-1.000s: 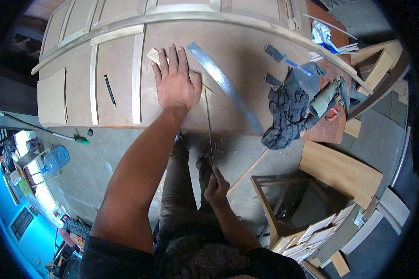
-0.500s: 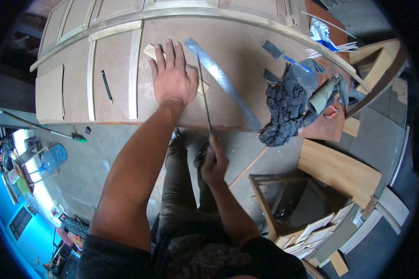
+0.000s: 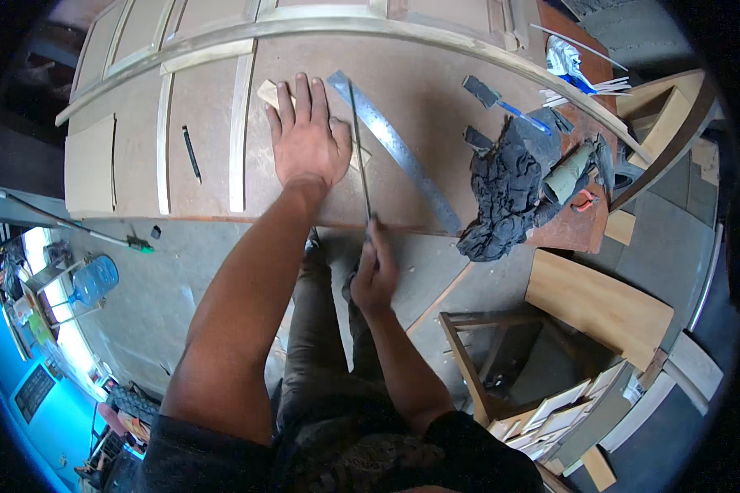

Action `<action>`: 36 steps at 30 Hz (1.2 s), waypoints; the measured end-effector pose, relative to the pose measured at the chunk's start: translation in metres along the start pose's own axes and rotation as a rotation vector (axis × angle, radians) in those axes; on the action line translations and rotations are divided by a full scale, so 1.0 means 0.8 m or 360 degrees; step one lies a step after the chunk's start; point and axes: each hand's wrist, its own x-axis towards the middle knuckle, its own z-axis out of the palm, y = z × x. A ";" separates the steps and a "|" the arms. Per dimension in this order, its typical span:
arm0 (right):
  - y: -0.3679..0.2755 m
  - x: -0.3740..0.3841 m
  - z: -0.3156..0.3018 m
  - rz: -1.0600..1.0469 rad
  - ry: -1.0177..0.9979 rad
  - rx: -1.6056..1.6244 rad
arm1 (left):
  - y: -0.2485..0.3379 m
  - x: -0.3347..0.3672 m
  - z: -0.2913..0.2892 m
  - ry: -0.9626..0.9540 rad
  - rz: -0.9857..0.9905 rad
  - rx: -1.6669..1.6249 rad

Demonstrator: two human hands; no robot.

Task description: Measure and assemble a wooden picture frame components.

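Observation:
My left hand [image 3: 308,144] lies flat on the workbench [image 3: 403,74] with its fingers stretched out. It presses down a short light wood strip [image 3: 361,155], whose two ends show on either side of the hand while the middle is hidden. My right hand [image 3: 374,271], below the bench's front edge, is closed round the lower end of a hand saw [image 3: 360,152]. The saw's thin blade, seen edge-on, crosses the strip just right of my left thumb. A steel ruler [image 3: 399,156] lies slantwise beside the blade.
A dark pencil [image 3: 191,154] and thin wood slats [image 3: 240,131] lie to the left. On the right are a crumpled dark cloth [image 3: 506,193] and a blue-handled brush-like tool [image 3: 501,100]. A long frame rail [image 3: 337,26] spans the back. A wooden frame [image 3: 469,361] stands on the floor.
My right hand has moved up toward the bench edge, pushing the saw farther over the strip. My left hand stays flat on the wood.

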 end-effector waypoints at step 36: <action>0.011 -0.029 0.007 0.0011 0.0093 0.0072 | -0.005 0.004 0.003 -0.0002 0.0008 0.0012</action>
